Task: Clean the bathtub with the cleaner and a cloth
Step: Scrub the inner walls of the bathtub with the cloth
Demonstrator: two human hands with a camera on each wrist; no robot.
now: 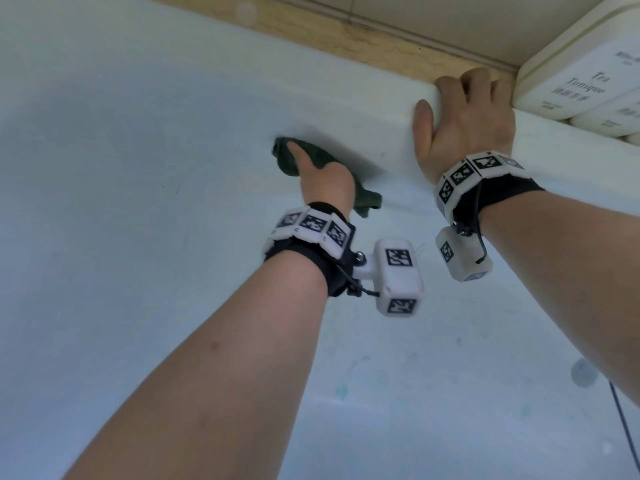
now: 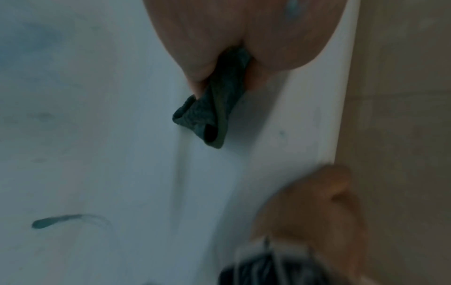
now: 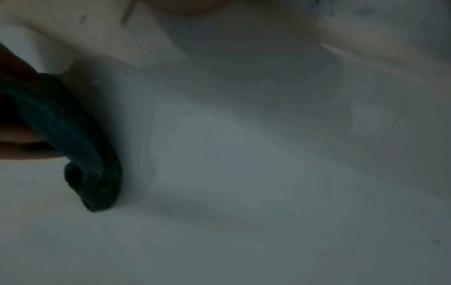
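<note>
Bathtub: smooth white surface with a soft sheen. Cloth: dark green woven fabric, matt, crumpled. Bottles: cream plastic, matt, printed.

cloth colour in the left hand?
Dark green, plain; the cloth held by the left hand shows best in the head view.
</note>
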